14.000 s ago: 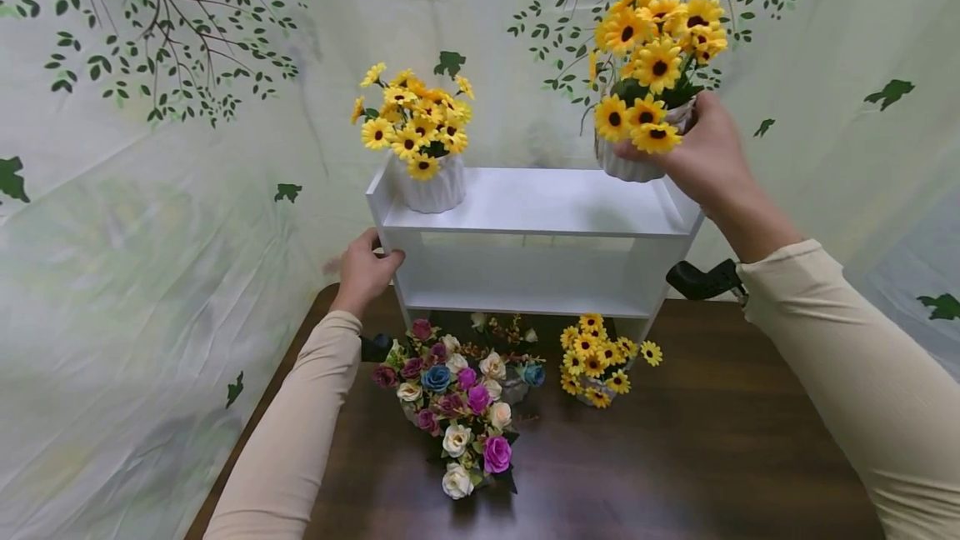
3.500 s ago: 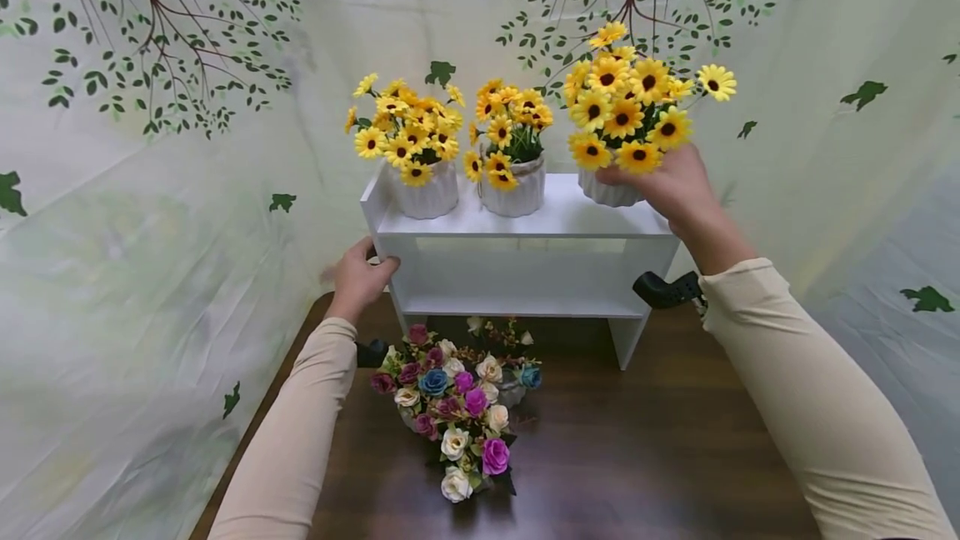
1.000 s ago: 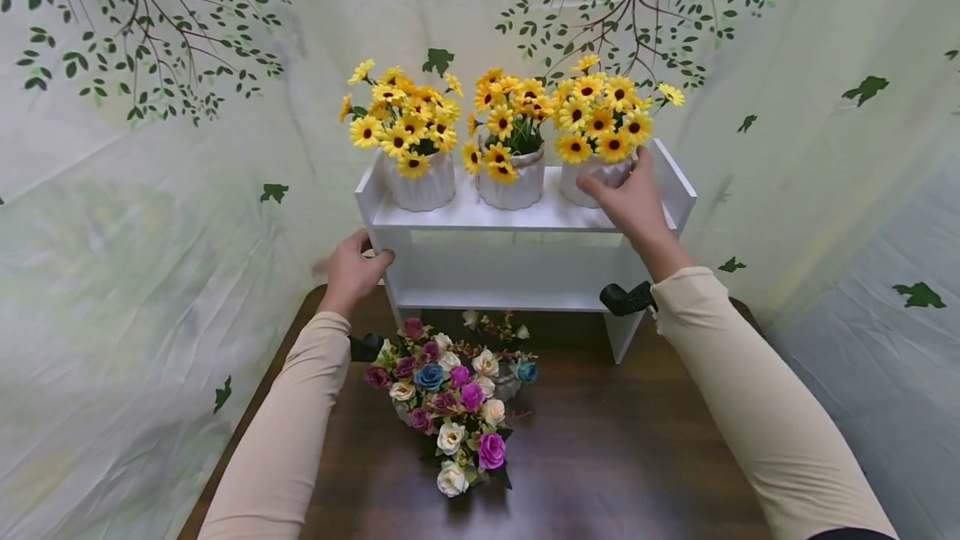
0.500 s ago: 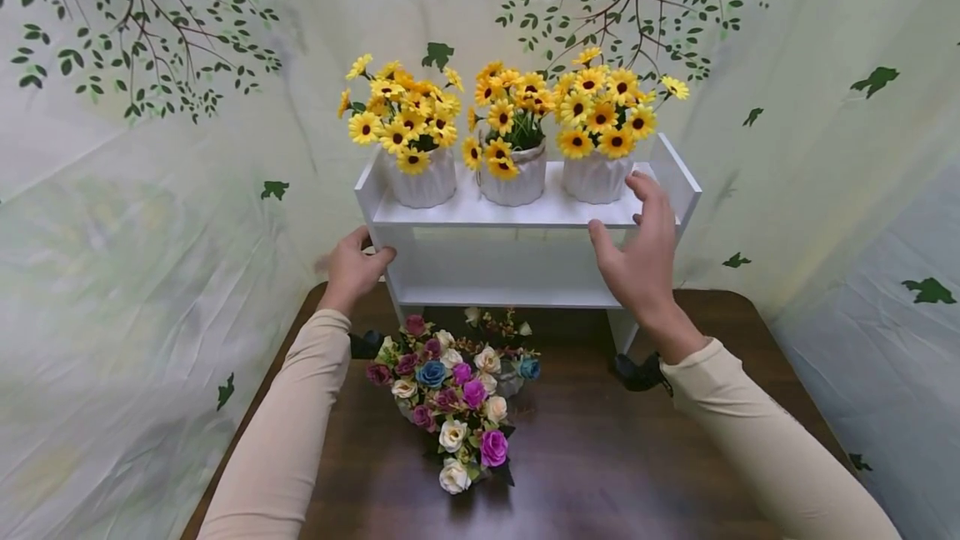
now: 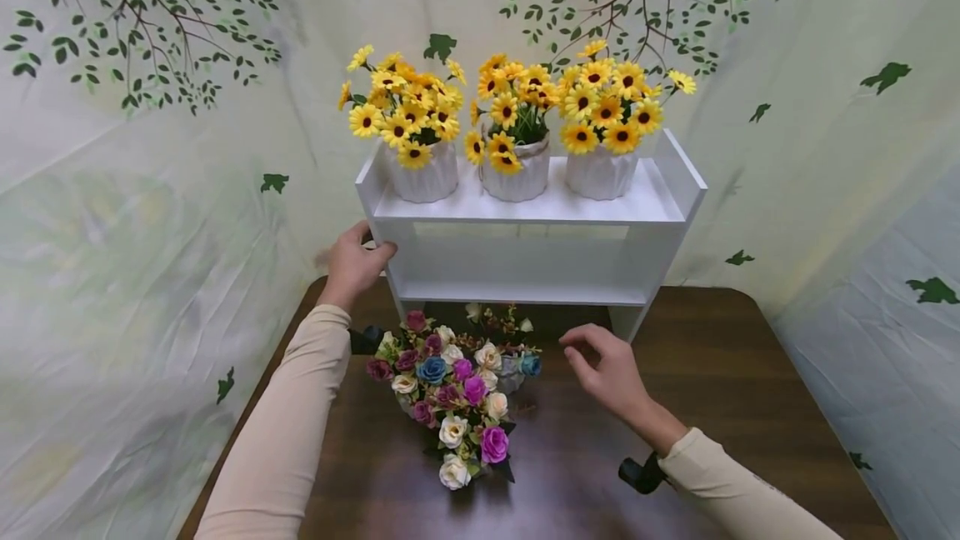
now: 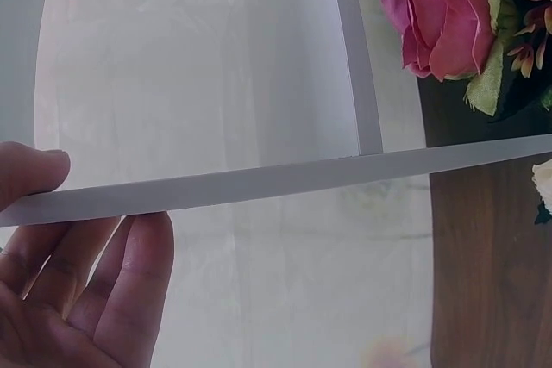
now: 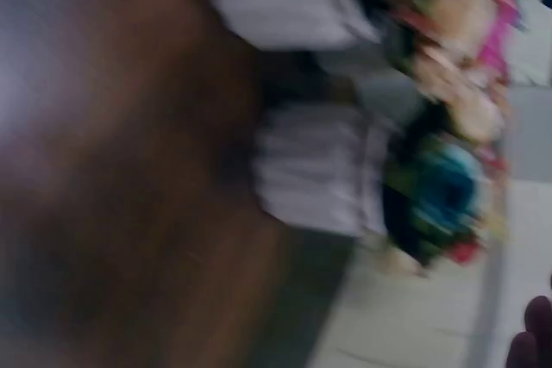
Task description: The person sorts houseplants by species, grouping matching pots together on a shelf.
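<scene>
My left hand (image 5: 356, 263) grips the left side panel of a white shelf (image 5: 525, 302); in the left wrist view the thumb and fingers (image 6: 142, 256) lie on either side of the panel's edge. Over the table, just right of the potted roses (image 5: 450, 394), my right hand (image 5: 611, 369) hangs with loosely bent fingers and holds nothing. The roses are purple, cream, magenta and blue. In the blurred right wrist view, a white pot (image 7: 315, 170) carries a blue rose (image 7: 444, 191). Three white pots of yellow daisies, left (image 5: 423, 177), middle (image 5: 517, 173) and right (image 5: 602, 173), stand along the top shelf.
The shelf's lower board (image 5: 517, 273) bears no pots. A dark wooden table (image 5: 720, 407) lies under everything, with a rounded back right corner. A pale curtain (image 5: 150, 273) with printed leaves hangs close behind and at both sides.
My right hand set the third daisy pot on the right of the top shelf, let go, and came down toward the roses. My left hand stays on the side panel.
</scene>
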`<state>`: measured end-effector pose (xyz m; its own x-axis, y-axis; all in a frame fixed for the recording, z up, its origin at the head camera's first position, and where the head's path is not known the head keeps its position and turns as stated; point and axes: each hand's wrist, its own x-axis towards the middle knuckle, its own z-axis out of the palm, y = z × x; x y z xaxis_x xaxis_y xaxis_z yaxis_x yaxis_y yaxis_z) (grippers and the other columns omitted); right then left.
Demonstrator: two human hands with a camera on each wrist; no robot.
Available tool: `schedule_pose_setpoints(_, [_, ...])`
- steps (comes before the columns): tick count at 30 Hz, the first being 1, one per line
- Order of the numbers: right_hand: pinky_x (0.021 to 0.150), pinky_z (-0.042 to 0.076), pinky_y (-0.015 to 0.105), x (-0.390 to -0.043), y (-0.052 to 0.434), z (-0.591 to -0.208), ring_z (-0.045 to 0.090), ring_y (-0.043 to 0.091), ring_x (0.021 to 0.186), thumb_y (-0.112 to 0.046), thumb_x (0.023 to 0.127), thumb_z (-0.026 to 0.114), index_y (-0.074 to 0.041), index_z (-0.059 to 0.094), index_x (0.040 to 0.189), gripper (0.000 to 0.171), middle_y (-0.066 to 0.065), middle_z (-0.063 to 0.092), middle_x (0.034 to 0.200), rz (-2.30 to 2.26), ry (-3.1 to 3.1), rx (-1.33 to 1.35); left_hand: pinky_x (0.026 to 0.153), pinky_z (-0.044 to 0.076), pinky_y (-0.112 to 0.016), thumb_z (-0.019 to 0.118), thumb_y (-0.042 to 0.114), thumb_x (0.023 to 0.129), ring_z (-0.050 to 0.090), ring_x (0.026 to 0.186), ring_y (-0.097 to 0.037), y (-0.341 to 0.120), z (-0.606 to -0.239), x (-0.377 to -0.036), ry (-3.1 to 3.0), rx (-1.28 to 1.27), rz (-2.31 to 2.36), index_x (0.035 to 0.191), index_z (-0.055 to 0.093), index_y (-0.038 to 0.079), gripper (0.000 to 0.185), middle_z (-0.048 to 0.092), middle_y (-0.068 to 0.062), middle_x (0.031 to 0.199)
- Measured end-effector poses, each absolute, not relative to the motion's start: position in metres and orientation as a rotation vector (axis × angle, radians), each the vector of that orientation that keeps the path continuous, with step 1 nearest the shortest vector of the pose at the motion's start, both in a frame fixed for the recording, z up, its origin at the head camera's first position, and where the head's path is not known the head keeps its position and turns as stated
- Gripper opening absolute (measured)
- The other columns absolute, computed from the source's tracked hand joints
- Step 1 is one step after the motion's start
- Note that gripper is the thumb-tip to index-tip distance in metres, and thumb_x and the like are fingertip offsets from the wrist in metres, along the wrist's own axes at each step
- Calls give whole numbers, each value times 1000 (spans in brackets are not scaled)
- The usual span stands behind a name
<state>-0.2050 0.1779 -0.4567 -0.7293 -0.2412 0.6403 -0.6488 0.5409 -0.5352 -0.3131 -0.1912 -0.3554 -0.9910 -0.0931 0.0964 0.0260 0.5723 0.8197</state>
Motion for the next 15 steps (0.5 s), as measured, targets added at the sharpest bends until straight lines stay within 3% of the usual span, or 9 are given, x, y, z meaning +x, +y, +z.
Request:
schedule_pose_setpoints(6, [80,58,39,-182,159,-511,66,23,96,-6,83,74,-6,66,113,32,7,70,107,1063,-2704,700,94,55,-53,58,18,92,60,122,-42,-191,-352,-313,-2651,68,-1401,142,50,4,53,53,-20,146])
schedule_pose_setpoints(15, [107,42,56,-165,133,-564,52,35,128,-24,77,77,1,47,140,75,15,57,137,1167,-2972,827,94,55,-53,57,18,91,60,121,-42,-190,-356,-315,-2662,57,-1389,141,51,3,53,53,-21,145])
